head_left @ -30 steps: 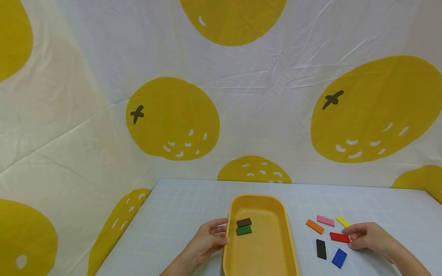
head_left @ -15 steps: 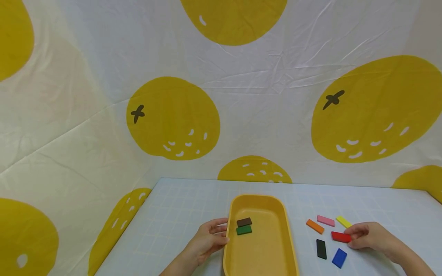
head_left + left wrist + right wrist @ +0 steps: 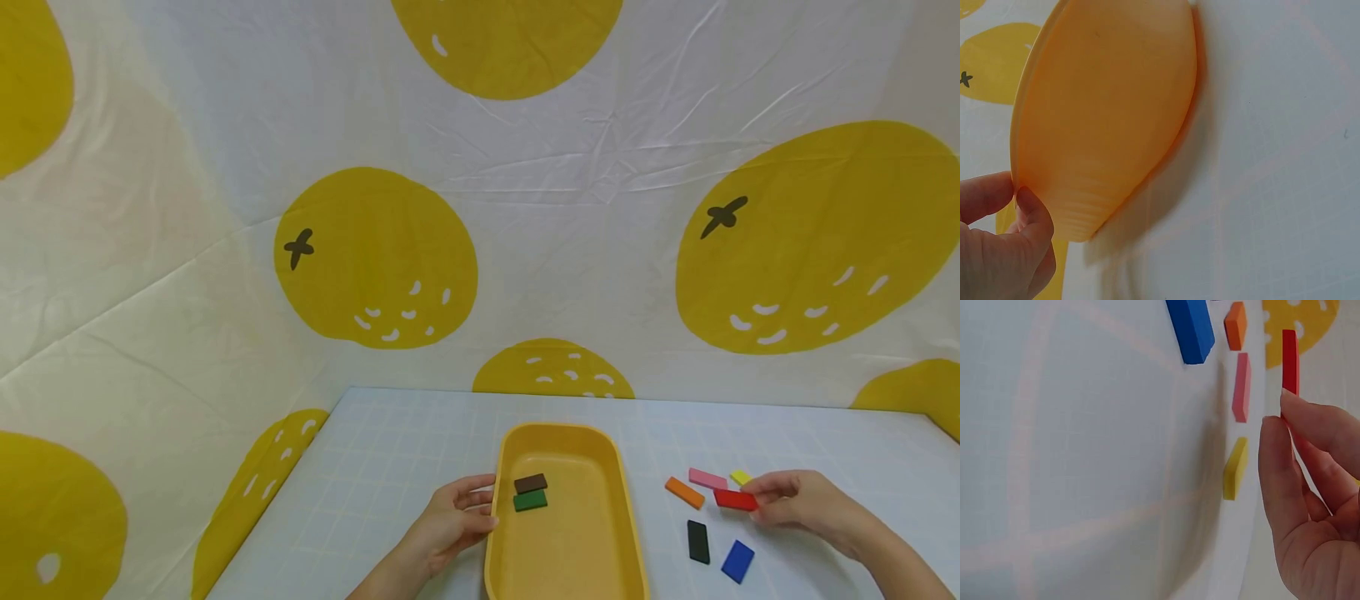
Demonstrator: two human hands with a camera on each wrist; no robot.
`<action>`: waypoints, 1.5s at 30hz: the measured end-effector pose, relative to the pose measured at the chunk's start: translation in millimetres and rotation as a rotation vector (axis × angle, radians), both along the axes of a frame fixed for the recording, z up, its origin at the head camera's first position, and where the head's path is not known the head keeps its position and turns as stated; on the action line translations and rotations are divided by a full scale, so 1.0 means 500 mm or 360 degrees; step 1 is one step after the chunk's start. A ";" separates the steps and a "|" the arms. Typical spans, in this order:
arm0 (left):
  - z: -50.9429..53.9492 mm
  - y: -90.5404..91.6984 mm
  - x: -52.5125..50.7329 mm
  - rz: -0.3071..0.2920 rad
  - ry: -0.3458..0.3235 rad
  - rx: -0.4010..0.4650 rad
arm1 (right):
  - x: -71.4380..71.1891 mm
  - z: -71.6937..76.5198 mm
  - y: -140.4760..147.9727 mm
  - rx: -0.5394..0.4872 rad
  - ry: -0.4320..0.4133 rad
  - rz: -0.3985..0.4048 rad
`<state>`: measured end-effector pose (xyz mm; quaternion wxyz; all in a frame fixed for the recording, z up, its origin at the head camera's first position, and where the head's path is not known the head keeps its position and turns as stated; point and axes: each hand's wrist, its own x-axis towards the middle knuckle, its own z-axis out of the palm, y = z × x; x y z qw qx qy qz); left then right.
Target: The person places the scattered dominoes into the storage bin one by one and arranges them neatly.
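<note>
In the head view my left hand point(image 3: 454, 523) holds the left edge of a yellow plastic tray point(image 3: 632, 517). The left wrist view has its thumb and forefinger at the tray's rim point(image 3: 1015, 125). A brown block point(image 3: 531, 483) and a green block point(image 3: 531, 500) lie inside the tray, side by side. My right hand point(image 3: 813, 508) pinches one end of a flat red block point(image 3: 733, 500) between thumb and fingertips. The right wrist view shows the red block point(image 3: 1290, 359) raised off the table, its lower end hidden by the fingers.
Around the right hand lie a pink block point(image 3: 707, 479), an orange block point(image 3: 684, 493), a partly covered yellow block point(image 3: 740, 478), a black block point(image 3: 697, 542) and a blue block point(image 3: 738, 562). A patterned cloth point(image 3: 570, 275) hangs behind the pale table point(image 3: 405, 433).
The right hand has taken hold of the red block and lifted it from the table, up and slightly leftward. My left hand and the tray have stayed put.
</note>
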<state>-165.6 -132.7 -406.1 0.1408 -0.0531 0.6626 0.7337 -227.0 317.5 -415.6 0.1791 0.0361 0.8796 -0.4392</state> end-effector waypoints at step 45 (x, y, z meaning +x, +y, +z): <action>0.004 0.001 0.001 0.0005 -0.0014 0.0011 | -0.046 0.118 -0.192 -0.0176 0.0244 0.0230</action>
